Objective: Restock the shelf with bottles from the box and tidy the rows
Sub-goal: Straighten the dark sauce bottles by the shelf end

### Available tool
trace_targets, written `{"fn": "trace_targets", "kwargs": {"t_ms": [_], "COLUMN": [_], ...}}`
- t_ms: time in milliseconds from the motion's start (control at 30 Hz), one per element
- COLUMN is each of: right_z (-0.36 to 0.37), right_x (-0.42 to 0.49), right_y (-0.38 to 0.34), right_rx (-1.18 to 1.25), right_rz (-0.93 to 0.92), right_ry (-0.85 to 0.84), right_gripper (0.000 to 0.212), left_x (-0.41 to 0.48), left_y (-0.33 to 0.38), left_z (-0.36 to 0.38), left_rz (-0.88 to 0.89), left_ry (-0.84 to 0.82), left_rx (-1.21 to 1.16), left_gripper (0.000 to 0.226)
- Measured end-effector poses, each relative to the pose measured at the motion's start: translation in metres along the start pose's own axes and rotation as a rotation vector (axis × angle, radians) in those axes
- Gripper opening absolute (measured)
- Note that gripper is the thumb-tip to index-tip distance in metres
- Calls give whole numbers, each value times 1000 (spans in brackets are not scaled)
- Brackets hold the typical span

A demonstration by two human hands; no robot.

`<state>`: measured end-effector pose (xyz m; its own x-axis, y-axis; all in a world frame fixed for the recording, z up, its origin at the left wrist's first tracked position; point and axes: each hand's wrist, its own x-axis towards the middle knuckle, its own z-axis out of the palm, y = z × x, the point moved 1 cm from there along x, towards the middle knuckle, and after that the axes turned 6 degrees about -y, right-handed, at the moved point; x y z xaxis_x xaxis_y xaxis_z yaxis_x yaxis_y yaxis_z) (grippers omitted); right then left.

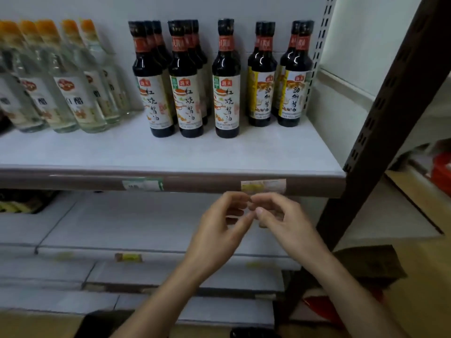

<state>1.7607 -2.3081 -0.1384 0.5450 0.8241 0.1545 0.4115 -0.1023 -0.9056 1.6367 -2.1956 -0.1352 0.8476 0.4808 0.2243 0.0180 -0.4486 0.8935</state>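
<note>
Dark soy sauce bottles stand on the white shelf point(97, 152): two rows with white-and-orange labels point(156, 93) point(188, 93), a single such bottle point(226, 93), and two rows with yellow labels point(262, 89) point(294, 89). Clear vinegar bottles point(73, 93) with orange caps fill the left side. My left hand point(219, 230) and my right hand point(280, 220) are just below the shelf's front edge. Their curled fingertips meet in front of the yellow price tag point(263, 186). Blur hides whether anything small is pinched between them.
A dark perforated upright point(390, 118) slants down the right side. Behind it lie cardboard boxes point(415, 203) and something red point(441, 172). White lower shelves point(122, 228) step down below. A green-and-white price tag point(142, 184) sits on the brown shelf edge.
</note>
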Motion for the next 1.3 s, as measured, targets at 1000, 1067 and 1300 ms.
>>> {"fn": "trace_targets", "kwargs": {"t_ms": [1000, 1067, 1300], "right_z": [145, 160, 205], "right_x": [-121, -131, -151], "right_y": [238, 262, 355], "right_rx": [254, 270, 329], "right_rz": [699, 738, 784], "right_ry": [-66, -62, -21], "right_gripper": [23, 22, 21], "left_x": [-116, -124, -146], "left_y": [-245, -271, -361], "left_z": [105, 118, 156], "left_rz": [-595, -624, -655], "left_ry": [-371, -399, -456], "left_rx": [-150, -138, -115], "left_gripper": [19, 17, 16]}}
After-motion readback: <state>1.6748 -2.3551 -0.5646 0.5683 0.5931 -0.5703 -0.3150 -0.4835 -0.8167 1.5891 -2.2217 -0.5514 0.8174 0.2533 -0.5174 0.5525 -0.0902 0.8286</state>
